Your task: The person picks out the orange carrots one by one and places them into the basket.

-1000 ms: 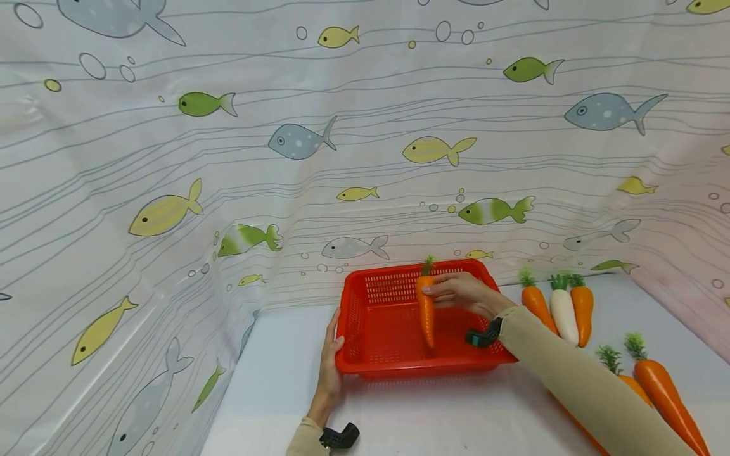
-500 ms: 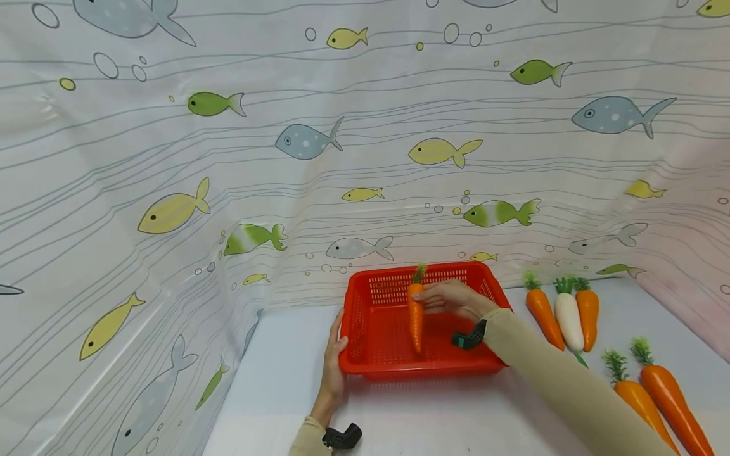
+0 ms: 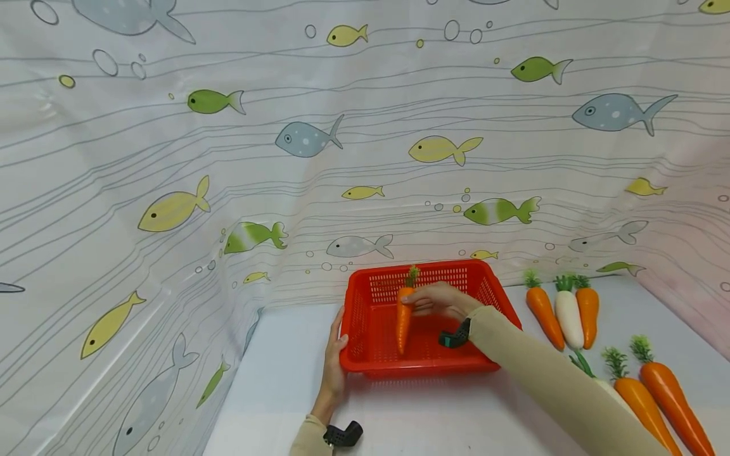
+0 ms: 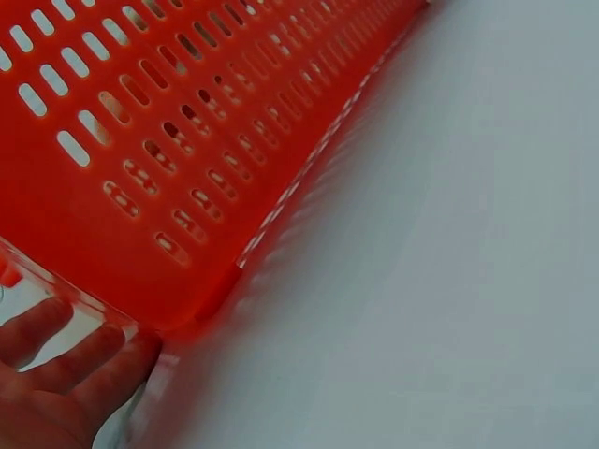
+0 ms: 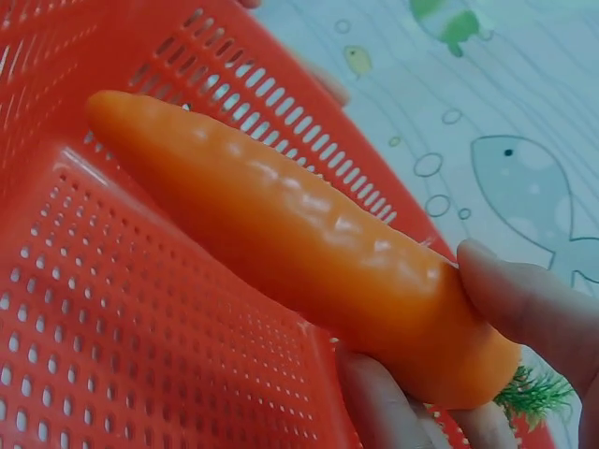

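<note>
An orange carrot with a green leafy top hangs upright over the red plastic basket, its tip pointing down. My right hand pinches it near the leafy end, thumb on one side and fingers on the other, as the right wrist view of the carrot shows. At the basket's left side, my left hand holds the rim, with the thumb at the edge and the fingers along the outer wall. The left wrist view shows those fingers against the slotted basket wall.
On the white table right of the basket lie a carrot, a white radish and another carrot. Nearer me are two more carrots, one at the right, and a partly hidden white radish. A fish-patterned sheet rises behind.
My right hand has moved left over the basket with the carrot. The left hand has stayed at the basket's left side. A radish by my right sleeve has come into view.
</note>
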Demonstrator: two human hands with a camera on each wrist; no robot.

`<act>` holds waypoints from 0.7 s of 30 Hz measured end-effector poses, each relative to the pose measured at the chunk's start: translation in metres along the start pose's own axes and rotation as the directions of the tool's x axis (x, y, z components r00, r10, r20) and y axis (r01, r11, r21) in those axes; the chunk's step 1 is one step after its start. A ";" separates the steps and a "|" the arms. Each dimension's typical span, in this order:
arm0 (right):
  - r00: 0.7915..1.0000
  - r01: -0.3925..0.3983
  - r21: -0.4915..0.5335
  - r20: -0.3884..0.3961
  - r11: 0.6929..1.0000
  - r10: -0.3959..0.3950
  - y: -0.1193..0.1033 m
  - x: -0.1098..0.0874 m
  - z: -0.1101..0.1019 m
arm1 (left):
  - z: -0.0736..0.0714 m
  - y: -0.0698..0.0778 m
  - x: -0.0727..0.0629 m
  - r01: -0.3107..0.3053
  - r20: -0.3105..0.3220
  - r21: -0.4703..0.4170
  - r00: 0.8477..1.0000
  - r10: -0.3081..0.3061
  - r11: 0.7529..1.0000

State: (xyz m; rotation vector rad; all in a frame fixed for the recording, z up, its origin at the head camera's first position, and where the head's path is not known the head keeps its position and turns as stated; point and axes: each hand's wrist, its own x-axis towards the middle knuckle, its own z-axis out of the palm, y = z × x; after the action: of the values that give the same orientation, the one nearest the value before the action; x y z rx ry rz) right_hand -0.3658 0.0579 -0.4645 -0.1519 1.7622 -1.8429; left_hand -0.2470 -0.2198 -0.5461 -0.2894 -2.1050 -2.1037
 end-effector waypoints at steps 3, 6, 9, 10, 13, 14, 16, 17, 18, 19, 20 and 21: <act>1.000 0.010 -0.020 0.020 1.000 -0.010 0.001 0.002 0.004 | 0.000 0.000 0.000 -0.004 0.006 -0.023 1.000 0.004 1.000; 0.999 0.012 -0.044 0.032 0.999 -0.011 0.001 0.004 0.008 | 0.001 -0.001 -0.001 -0.002 0.010 -0.037 1.000 0.002 0.999; 0.999 0.008 -0.062 0.033 0.998 -0.006 0.002 0.008 0.013 | 0.002 -0.002 -0.001 0.002 0.010 -0.041 1.000 -0.001 0.999; 1.000 0.007 -0.074 0.031 0.997 -0.005 0.002 0.010 0.014 | 0.003 -0.001 -0.001 0.006 0.011 -0.040 1.000 -0.005 0.999; 1.000 -0.013 -0.081 0.014 0.997 0.014 0.004 0.016 0.021 | 0.005 0.000 -0.002 0.014 0.008 -0.031 1.000 -0.014 0.999; 1.000 -0.019 -0.086 0.013 0.996 0.020 0.005 0.018 0.023 | 0.005 0.001 -0.003 0.017 0.008 -0.028 1.000 -0.016 0.999; 1.000 -0.023 -0.099 0.019 0.995 0.025 0.006 0.021 0.027 | 0.005 0.002 -0.003 0.019 0.006 -0.023 1.000 -0.019 1.000; 0.999 -0.028 -0.103 0.023 0.994 0.030 0.006 0.022 0.029 | 0.004 0.002 -0.003 0.019 0.002 -0.020 1.000 -0.019 1.000; 0.999 -0.030 -0.114 0.031 0.993 0.034 0.006 0.023 0.030 | 0.004 0.002 -0.003 0.017 0.000 -0.018 1.000 -0.017 1.000; 0.999 -0.034 -0.119 0.037 0.992 0.039 0.006 0.025 0.032 | 0.003 0.002 -0.003 0.015 -0.001 -0.018 1.000 -0.015 1.000; 0.998 -0.037 -0.122 0.041 0.992 0.043 0.006 0.026 0.034 | 0.003 0.002 -0.002 0.012 -0.003 -0.019 1.000 -0.012 1.000; 0.998 -0.038 -0.130 0.043 0.991 0.044 0.005 0.027 0.035 | 0.002 0.002 -0.002 0.008 -0.003 -0.018 1.000 -0.008 1.000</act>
State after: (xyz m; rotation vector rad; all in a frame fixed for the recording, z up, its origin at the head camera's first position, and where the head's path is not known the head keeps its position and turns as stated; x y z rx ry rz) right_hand -0.3704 0.0144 -0.4737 -0.2047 1.8391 -1.6838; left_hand -0.2446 -0.2179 -0.5446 -0.2796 -2.0902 -2.1267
